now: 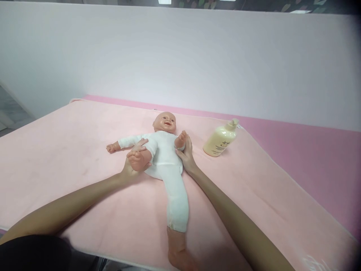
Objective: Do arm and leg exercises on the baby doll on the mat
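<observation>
A baby doll (170, 150) with a bare plastic head and a white cloth body lies on its back, head away from me. One leg is bent up so that its foot (137, 160) points toward me; my left hand (130, 167) is wrapped around that leg, partly hidden behind the foot. The other leg (177, 203) stretches straight toward me. On the right side my right hand (188, 156) grips the doll's arm near its small plastic hand (180, 139), thumb against the white sleeve. The doll's other arm (126, 142) lies out to the left.
A pale yellow pump bottle (220, 141) stands right of the doll, appearing tilted. Under everything is a pink blanket (84, 146) over a deeper pink surface (296, 158). A white panel (180, 60) rises behind. The table's near edge is close to me.
</observation>
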Action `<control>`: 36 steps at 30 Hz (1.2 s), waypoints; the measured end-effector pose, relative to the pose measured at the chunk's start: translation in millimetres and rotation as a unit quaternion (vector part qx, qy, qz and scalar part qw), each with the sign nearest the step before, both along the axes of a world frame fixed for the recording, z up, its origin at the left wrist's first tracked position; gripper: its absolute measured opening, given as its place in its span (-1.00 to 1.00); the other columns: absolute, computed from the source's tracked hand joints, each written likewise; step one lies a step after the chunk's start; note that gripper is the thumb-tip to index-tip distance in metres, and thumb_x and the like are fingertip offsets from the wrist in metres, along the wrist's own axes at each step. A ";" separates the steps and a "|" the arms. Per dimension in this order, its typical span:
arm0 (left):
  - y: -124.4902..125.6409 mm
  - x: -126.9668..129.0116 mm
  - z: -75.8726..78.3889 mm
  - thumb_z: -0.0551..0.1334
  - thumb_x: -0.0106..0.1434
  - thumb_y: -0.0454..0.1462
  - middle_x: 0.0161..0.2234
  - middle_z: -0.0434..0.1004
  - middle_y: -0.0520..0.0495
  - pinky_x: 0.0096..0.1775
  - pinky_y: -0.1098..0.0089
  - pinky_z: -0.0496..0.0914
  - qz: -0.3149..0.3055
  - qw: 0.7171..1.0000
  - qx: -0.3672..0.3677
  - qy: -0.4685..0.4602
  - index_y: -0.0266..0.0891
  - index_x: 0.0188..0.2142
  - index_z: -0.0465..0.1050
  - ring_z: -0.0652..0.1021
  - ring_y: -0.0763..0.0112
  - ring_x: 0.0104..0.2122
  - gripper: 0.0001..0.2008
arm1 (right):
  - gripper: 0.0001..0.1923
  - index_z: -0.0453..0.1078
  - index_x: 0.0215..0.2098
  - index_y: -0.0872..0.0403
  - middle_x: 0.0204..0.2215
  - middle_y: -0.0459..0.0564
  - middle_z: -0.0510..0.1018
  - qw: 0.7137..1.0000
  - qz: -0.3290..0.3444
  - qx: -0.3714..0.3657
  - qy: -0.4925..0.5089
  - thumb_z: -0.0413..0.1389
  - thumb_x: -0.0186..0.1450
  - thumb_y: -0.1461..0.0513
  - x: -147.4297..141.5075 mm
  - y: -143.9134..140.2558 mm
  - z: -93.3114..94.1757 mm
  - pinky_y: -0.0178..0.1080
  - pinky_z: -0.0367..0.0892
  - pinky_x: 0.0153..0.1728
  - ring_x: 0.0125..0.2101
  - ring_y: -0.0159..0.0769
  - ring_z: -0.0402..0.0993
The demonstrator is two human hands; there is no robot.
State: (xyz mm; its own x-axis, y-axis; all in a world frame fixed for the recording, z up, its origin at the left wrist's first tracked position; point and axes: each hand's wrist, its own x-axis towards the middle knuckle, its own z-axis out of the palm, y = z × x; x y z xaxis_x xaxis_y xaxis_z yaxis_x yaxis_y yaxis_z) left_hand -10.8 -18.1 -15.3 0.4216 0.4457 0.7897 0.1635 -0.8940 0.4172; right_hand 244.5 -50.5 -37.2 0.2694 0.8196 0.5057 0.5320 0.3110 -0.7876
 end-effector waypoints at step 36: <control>-53.9 -2.5 22.7 0.28 0.10 -0.20 -0.43 0.37 0.06 -0.43 0.36 0.25 -0.220 0.909 0.352 -0.046 0.04 -0.31 0.40 0.35 0.42 -0.45 -0.86 | -0.41 0.23 0.01 0.12 -0.06 0.11 0.43 0.897 -0.135 0.129 0.402 0.04 0.19 -0.10 9.5 5.2 3.8 -0.07 0.32 0.00 -0.06 -0.20 0.42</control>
State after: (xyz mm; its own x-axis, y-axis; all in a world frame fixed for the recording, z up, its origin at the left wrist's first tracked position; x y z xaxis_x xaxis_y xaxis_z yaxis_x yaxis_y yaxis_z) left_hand -13.3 -72.0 7.4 0.3544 -0.3796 0.8546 -0.2816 -0.9148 -0.2895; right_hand 254.0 -45.3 -33.4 0.8019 0.5543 0.2230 -0.0915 0.4827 -0.8710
